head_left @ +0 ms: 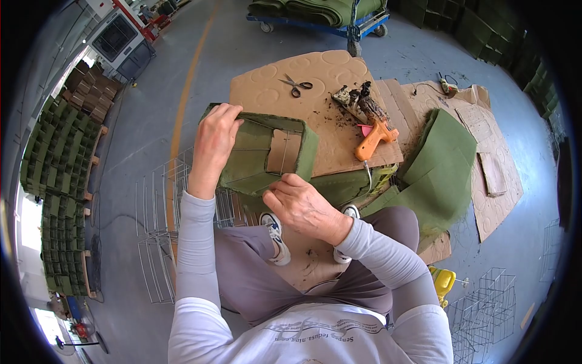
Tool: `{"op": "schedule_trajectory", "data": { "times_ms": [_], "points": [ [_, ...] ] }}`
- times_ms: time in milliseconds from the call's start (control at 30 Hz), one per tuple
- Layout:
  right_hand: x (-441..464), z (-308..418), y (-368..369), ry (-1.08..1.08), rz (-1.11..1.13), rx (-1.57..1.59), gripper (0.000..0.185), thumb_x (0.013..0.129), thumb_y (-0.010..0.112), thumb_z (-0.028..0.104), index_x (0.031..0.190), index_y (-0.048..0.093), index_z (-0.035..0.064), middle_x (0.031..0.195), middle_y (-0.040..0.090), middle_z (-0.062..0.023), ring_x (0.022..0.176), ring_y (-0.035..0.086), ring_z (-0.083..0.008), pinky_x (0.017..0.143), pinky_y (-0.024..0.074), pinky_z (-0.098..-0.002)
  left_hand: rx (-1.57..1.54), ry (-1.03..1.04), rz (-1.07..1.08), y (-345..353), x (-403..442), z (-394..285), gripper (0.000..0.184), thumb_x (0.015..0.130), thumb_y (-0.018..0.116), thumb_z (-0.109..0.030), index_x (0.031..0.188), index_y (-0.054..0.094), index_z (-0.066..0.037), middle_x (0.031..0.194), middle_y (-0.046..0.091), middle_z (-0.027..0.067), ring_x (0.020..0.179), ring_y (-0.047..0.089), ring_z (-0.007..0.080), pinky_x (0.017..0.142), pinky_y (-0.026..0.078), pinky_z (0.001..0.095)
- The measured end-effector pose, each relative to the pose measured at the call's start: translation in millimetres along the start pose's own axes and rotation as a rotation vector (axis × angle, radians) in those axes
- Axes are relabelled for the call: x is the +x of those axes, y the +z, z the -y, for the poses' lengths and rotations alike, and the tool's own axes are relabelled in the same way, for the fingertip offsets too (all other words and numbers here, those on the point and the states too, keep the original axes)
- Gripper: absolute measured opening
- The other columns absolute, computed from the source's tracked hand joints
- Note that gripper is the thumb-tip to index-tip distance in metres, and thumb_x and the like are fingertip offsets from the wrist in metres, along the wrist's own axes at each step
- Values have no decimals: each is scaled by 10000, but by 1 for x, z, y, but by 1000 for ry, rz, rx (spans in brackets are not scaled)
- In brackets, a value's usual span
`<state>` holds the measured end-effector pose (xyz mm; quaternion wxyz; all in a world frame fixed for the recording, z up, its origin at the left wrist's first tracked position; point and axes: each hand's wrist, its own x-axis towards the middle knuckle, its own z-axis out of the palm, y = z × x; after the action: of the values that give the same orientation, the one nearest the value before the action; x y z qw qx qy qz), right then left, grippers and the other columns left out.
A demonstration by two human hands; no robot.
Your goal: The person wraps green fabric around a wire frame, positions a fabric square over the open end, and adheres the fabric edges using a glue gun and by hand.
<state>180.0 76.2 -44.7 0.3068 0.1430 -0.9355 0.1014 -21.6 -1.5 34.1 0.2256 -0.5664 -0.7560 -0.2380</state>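
Note:
A green fabric-covered box (pixel 248 124) with thin wire along its edges is held tilted over my lap, its open side toward me; a piece of cardboard (pixel 284 151) shows through it. My left hand (pixel 217 139) grips the upper left rim, fingers curled over the edge. At the lower right rim, my right hand (pixel 306 206) has thumb and fingers pinched together on the edge. An orange glue gun (pixel 376 141) lies on the cardboard-topped surface (pixel 330 130) beyond the box. Black-handled scissors (pixel 296 87) rest farther back there.
Green fabric sheets (pixel 442 167) lie to the right by more cardboard (pixel 509 188). Wire frames (pixel 160 200) stand at the left, others (pixel 485 315) at lower right near a yellow object (pixel 444 280). A blue cart (pixel 364 27) stands behind; stacked green boxes (pixel 60 151) line the left.

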Motion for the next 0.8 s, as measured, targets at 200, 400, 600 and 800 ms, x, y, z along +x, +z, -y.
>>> {"op": "schedule_trajectory", "data": {
  "times_ms": [200, 400, 600, 800],
  "points": [
    [0, -6, -11, -48, 34, 43, 192, 755, 570, 134, 891, 517, 10, 812, 604, -95, 884, 615, -228, 876, 440, -330, 163, 259, 99, -7, 15, 21, 44, 772, 639, 3, 766, 600, 22, 796, 630, 179, 794, 639, 353, 699, 513, 434],
    [-4, -6, -20, -56, 74, 10, 209, 745, 577, 123, 915, 541, 5, 864, 630, -107, 986, 629, -232, 994, 437, -363, 201, 394, 172, -14, 11, 19, 127, 704, 606, 65, 776, 540, -18, 715, 539, 131, 722, 589, 333, 677, 495, 439],
    [-2, -21, -40, -47, 38, -118, 189, 760, 591, 96, 920, 553, 4, 947, 651, -132, 1028, 634, -252, 1077, 414, -426, 242, 215, 155, -14, 4, 26, 130, 658, 649, 62, 724, 556, 0, 707, 571, 154, 727, 618, 344, 677, 515, 438],
    [-3, -39, -40, 45, -69, -176, 168, 775, 576, 63, 933, 569, 8, 996, 618, -135, 1049, 609, -267, 1085, 407, -439, 258, 41, 254, -31, 3, 10, 16, 705, 626, 25, 712, 612, 25, 681, 613, 232, 682, 631, 402, 631, 520, 476]
  ]
}}
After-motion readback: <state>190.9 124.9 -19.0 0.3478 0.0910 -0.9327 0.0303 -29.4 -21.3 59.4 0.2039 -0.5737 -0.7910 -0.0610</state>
